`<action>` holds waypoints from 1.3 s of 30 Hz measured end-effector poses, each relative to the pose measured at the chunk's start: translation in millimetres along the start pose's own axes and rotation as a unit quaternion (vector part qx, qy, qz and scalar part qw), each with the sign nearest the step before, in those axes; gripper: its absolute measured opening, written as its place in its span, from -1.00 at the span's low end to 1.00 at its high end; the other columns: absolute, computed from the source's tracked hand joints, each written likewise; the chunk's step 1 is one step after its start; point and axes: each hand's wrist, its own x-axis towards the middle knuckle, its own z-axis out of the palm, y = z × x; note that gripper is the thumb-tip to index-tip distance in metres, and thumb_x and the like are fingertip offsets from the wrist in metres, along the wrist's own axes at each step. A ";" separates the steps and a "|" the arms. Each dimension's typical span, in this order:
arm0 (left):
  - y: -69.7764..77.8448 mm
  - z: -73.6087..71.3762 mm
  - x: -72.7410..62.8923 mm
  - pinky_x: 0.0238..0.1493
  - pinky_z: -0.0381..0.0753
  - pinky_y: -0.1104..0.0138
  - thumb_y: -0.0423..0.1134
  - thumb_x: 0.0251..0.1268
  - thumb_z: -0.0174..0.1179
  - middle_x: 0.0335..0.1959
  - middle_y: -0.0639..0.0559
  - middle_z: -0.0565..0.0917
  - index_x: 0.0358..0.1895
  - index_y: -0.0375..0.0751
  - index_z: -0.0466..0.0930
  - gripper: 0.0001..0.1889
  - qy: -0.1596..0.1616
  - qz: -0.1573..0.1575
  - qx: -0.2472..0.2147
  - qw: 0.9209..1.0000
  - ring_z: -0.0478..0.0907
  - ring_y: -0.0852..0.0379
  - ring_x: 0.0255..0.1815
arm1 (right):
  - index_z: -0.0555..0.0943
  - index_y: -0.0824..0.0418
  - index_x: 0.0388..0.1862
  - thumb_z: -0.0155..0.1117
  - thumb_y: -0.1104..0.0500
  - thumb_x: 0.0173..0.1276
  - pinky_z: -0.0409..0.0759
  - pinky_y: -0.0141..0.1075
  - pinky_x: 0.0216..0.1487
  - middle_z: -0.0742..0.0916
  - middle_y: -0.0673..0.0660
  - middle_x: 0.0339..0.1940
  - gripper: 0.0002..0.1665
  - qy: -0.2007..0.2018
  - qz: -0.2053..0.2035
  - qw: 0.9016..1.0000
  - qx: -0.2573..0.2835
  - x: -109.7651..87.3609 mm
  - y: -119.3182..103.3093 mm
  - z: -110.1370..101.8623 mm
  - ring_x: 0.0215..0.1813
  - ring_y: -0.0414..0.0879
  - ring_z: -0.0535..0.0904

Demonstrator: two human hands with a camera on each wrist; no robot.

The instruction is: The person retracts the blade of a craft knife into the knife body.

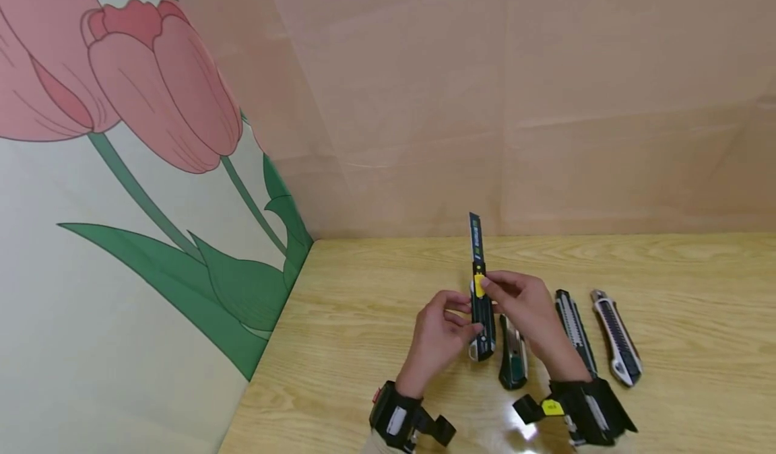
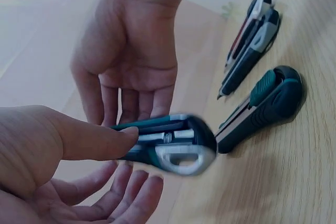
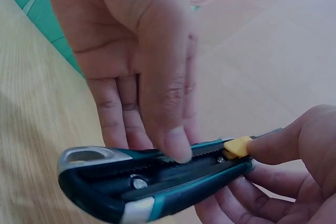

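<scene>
Black, teal and silver, a utility knife [image 1: 481,309] is held over a pale wood counter [image 1: 364,272] by both of a person's hands. The left hand [image 1: 438,333] pinches its lower end between thumb and fingers; the right hand [image 1: 529,312] grips higher up, its thumb on the yellow slider [image 1: 479,285]. The blade [image 1: 476,237] is extended — its tip pointing away from the person. Right of it, on the counter, lie three more knives: a green-and-black knife [image 1: 515,368] nearest, then a black-and-grey knife [image 1: 572,322], its lower end meeting the right wrist, and a silver-and-dark knife [image 1: 617,339] farthest right. A black strap rig [image 1: 591,410] circles each wrist. Behind — a creased pinkish-tan sheet [image 1: 424,104]; at left, a panel [image 1: 73,306] printed with pink tulips.
</scene>
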 end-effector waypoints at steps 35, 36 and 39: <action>-14.0 4.5 4.1 -0.20 0.64 0.40 -0.36 0.12 0.40 -0.25 0.12 0.70 -0.16 -0.12 0.65 -0.78 -0.087 -0.017 -0.046 0.995 0.67 0.20 -0.26 | 0.57 0.19 0.22 0.21 -0.37 0.24 0.64 -0.30 -0.12 0.67 0.22 0.06 -0.20 0.059 0.044 0.997 0.009 1.0 -4.9 -16.4 -0.08 -0.07 0.60; -14.3 4.4 4.2 -0.20 0.64 0.40 -0.36 0.13 0.40 -0.24 0.12 0.70 -0.16 -0.12 0.65 -0.79 -0.088 -0.015 -0.044 0.995 0.67 0.19 -0.26 | 0.57 0.19 0.21 0.22 -0.37 0.23 0.65 -0.30 -0.12 0.68 0.21 0.05 -0.20 0.059 0.046 0.997 0.011 0.9 -4.8 -16.7 -0.09 -0.08 0.61; -15.0 4.3 4.6 -0.18 0.63 0.41 -0.37 0.14 0.39 -0.24 0.11 0.69 -0.16 -0.13 0.65 -0.79 -0.092 -0.005 -0.040 0.995 0.66 0.20 -0.26 | 0.59 0.18 0.18 0.25 -0.36 0.22 0.65 -0.30 -0.14 0.69 0.18 0.03 -0.22 0.065 0.049 0.997 0.018 0.9 -3.7 -16.7 -0.10 -0.11 0.61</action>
